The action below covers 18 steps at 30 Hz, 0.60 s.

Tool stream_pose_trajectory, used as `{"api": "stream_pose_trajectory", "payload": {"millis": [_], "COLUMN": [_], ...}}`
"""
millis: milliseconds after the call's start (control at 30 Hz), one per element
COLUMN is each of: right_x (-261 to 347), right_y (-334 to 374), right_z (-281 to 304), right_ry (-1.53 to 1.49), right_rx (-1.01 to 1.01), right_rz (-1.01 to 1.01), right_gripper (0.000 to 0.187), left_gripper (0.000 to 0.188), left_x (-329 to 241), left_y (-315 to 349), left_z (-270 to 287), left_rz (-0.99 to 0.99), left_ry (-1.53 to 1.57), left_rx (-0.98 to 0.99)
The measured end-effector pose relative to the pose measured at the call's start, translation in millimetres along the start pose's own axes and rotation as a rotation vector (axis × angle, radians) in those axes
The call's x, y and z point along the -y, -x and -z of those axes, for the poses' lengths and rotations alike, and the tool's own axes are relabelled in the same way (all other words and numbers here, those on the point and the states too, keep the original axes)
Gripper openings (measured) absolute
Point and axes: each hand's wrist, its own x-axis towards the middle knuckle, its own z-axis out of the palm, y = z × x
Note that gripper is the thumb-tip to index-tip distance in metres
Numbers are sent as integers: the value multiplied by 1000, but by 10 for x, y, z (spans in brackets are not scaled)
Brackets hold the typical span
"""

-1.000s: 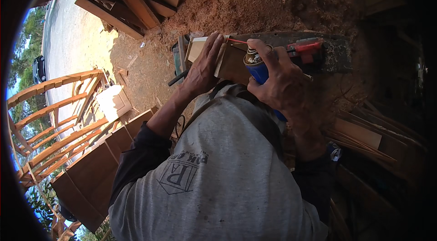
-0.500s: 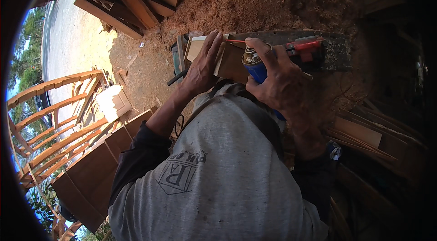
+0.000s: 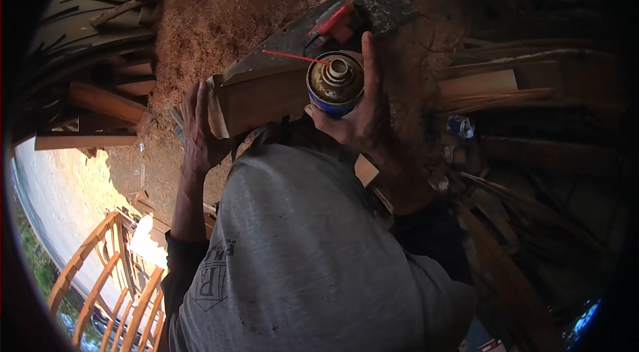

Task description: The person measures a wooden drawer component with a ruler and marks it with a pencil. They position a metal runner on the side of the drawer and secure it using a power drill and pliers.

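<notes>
A blue spray can (image 3: 337,109) with a stained metal top is in my right hand (image 3: 365,116). Its thin red straw (image 3: 293,56) points to the left. The thumb and palm hold the can's side, while the index finger stands up clear of the nozzle. My left hand (image 3: 198,127) lies with stretched fingers along the pale end of a wooden box-like piece (image 3: 259,98). The underside of the left hand is hidden. The wooden piece lies across in front of my body, partly behind the can.
Beyond the can, a red power tool (image 3: 338,20) lies on a dark board (image 3: 276,46). Wood shavings (image 3: 226,9) cover the ground ahead. Planks (image 3: 106,104) are stacked at left, more boards (image 3: 479,82) at right. A curved wooden frame (image 3: 86,265) stands at lower left.
The view has turned. The can has moved away from my left hand, and its top now tips toward me. My right index finger has lifted off the nozzle. The left hand stays on the wood.
</notes>
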Motion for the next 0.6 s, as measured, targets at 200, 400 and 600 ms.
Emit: {"api": "stream_pose_trajectory", "payload": {"millis": [200, 400, 600], "right_x": [254, 523, 696], "right_y": [1098, 2806, 3766], "right_z": [603, 658, 697], "right_ry": [12, 477, 1098], "right_rx": [-545, -1218, -1468], "right_rz": [-390, -654, -724], "right_gripper": [117, 109, 86], "left_gripper": [130, 147, 140], "left_x": [83, -92, -163], "left_y": [-205, -356, -451], "left_z": [-216, -395, -387], "left_rz": [-267, -208, -164], "left_ry": [50, 223, 442], "left_rx": [50, 142, 199]}}
